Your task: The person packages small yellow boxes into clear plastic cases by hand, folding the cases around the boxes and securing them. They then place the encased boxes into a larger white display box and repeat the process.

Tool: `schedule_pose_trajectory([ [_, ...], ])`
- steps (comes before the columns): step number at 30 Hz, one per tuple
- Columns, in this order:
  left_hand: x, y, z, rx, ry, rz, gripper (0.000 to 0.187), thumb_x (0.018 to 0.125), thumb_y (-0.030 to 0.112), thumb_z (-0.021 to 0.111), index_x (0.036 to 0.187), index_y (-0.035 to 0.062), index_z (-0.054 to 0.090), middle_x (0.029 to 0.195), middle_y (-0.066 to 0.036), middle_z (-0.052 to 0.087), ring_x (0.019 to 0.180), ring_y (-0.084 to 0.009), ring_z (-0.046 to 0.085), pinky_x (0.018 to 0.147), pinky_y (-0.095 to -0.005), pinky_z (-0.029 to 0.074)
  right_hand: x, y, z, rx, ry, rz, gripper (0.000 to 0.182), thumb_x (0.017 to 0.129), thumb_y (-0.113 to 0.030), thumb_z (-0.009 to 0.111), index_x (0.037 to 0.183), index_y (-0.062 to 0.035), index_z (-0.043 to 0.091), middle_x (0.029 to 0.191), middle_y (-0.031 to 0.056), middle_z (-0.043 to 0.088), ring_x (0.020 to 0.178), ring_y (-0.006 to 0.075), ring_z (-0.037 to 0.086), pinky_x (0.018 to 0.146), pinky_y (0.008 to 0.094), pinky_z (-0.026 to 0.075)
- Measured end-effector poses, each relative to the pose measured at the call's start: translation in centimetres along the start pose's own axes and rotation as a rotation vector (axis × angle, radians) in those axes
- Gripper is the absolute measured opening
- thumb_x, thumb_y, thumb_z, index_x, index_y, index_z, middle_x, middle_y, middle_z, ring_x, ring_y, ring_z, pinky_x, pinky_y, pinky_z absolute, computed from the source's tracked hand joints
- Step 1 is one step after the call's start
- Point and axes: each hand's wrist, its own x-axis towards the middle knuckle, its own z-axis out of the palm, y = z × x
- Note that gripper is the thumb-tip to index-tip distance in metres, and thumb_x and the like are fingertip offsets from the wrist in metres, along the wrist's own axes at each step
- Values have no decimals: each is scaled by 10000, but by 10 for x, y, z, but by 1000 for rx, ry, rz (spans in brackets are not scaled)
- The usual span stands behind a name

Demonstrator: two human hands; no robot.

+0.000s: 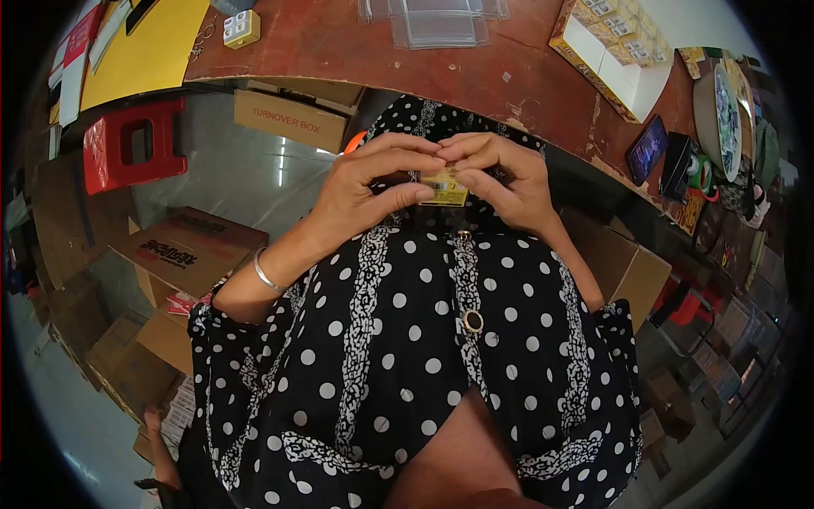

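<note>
A small yellow box [445,188] with dark printing is held between my two hands, over my lap at the table's near edge. My left hand [377,180] grips its left side, with the thumb on the lower left corner. On the right side, my right hand [500,174] has its thumb and fingers bent around the upper right part. The fingertips of both hands meet above the box and cover its top.
On the red-brown table [322,51] lie clear plastic sheets [441,21], a yellow-and-white cube [242,29], a tray of small yellow boxes [606,64] and a phone [647,150]. A red stool [136,146] and cardboard boxes [191,246] stand below. Another person's arm [161,450] shows lower left.
</note>
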Motion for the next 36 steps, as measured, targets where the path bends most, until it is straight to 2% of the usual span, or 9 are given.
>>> schedule_pose_trajectory([
  [3, -6, -9, 1, 79, -115, 72, 312, 927, 92, 733, 1238, 69, 711, 1358, -103, 561, 1136, -185, 629, 956, -318, 553, -8, 8, 4, -137, 27, -155, 136, 872, -8, 741, 1000, 6, 695, 1141, 148, 709, 1030, 229, 701, 912, 330, 552],
  [5, -14, -23, 10, -167, -58, -52, 430, 934, 68, 718, 1355, 95, 635, 1443, -89, 450, 1236, -213, 584, 1005, -326, 538, -12, 9, 5, -206, 61, -160, 146, 866, 5, 741, 1004, 1, 695, 1176, 151, 699, 1041, 240, 701, 924, 337, 549],
  [8, -11, -17, 15, -323, -68, -141, 480, 938, 44, 706, 1400, 87, 582, 1449, -73, 412, 1260, -230, 575, 1026, -334, 531, -12, 13, 5, -170, 100, -132, 150, 878, 14, 724, 1024, 4, 688, 1225, 146, 670, 1057, 223, 693, 917, 326, 552],
  [14, 18, -14, 21, -403, -5, -25, 433, 956, -25, 651, 1377, 25, 559, 1443, -104, 453, 1272, -225, 563, 1034, -329, 497, 1, -17, -8, 123, 231, 82, 160, 974, 13, 606, 1128, 29, 644, 1322, 146, 601, 1078, 123, 616, 912, 283, 532],
  [20, 44, -4, 5, -293, 101, 69, 416, 969, 5, 629, 1375, 15, 538, 1479, -151, 488, 1312, -254, 527, 1084, -368, 445, -20, -52, -140, -308, 1143, -31, 157, 989, -110, 644, 1080, 5, 699, 1098, 74, 722, 894, 95, 649, 741, 229, 521],
  [23, 45, -3, 3, -329, 138, 46, 450, 973, 27, 645, 1402, 4, 510, 1468, -149, 504, 1284, -248, 547, 1087, -362, 434, -76, -51, -228, -562, 1414, -60, 129, 969, -112, 672, 1041, -14, 716, 930, 33, 725, 747, 61, 624, 645, 204, 474],
  [26, 44, -16, 1, -277, 141, 22, 457, 980, 41, 646, 1408, -12, 498, 1441, -158, 531, 1269, -235, 554, 1075, -351, 438, -131, -28, -278, -739, 1302, 377, 221, 929, -214, 711, 973, 2, 737, 795, 29, 714, 719, 102, 631, 679, 284, 501],
  [32, 49, -12, 13, -326, 181, 13, 493, 985, 39, 637, 1441, -6, 456, 1425, -188, 543, 1257, -230, 562, 1059, -348, 453, -182, -21, -313, -935, 1630, 385, 252, 888, -247, 713, 940, -5, 756, 783, 75, 733, 716, 176, 686, 696, 353, 520],
  [36, 50, -9, 14, -330, 174, 23, 500, 983, 41, 640, 1440, 13, 440, 1447, -209, 529, 1273, -243, 557, 1063, -361, 459, -220, 4, -371, -870, 1429, 605, 228, 876, -228, 724, 906, -7, 769, 784, 86, 733, 697, 172, 679, 683, 361, 521],
])
